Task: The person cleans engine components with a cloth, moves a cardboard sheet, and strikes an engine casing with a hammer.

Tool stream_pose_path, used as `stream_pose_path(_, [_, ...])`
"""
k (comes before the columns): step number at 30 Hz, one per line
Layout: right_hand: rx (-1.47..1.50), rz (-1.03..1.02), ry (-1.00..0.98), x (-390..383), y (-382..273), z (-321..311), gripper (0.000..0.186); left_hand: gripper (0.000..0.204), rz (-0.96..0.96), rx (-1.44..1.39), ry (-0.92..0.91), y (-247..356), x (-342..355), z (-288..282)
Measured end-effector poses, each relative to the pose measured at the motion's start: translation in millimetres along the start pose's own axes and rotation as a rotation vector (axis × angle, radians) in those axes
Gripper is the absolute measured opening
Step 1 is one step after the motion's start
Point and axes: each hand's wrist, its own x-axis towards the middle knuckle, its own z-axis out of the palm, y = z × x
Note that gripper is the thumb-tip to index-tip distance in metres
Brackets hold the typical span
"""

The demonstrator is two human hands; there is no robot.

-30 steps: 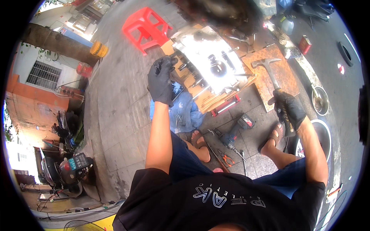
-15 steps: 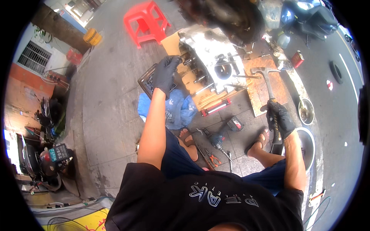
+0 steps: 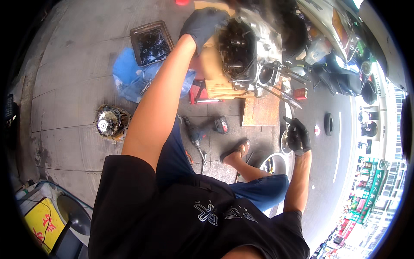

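Note:
My left hand, in a black glove, reaches far forward to the upper left rim of a silver engine case. Its fingers curl against that rim, their tips slightly blurred. The case's dark hollow side faces left, and long studs jut from it toward the right. Over on the right, my gloved right hand is closed, apart from the case. The hammer it grips is foreshortened and hard to make out. Beneath the case lie brown cardboard and a rusty board.
A dark tray of liquid stands left of the case beside a blue cloth. A geared assembly sits on the pavement. A cordless power tool lies near my feet. A white basin stands right; a scooter is parked beyond.
The view has swung right. The engine case's hollow side shows more widely. My left hand has come to its rim; my right hand with the hammer has turned, and the hammer is less visible.

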Motion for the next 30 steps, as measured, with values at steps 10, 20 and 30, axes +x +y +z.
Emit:
stream_pose_path(10, [-0.247,-0.669,0.006,-97,-93,84,0.059,0.028,0.028,-0.221,0.009,30,-31,14])
stream_pose_path(20, [-0.682,-0.183,0.015,-71,-135,119,0.037,0.042,0.712,0.16,-0.19,66,-108,140])
stream_pose_path(30, [-0.702,-0.117,0.037,-61,-137,160,0.041,0.031,0.666,0.323,-0.172,52,-98,161])
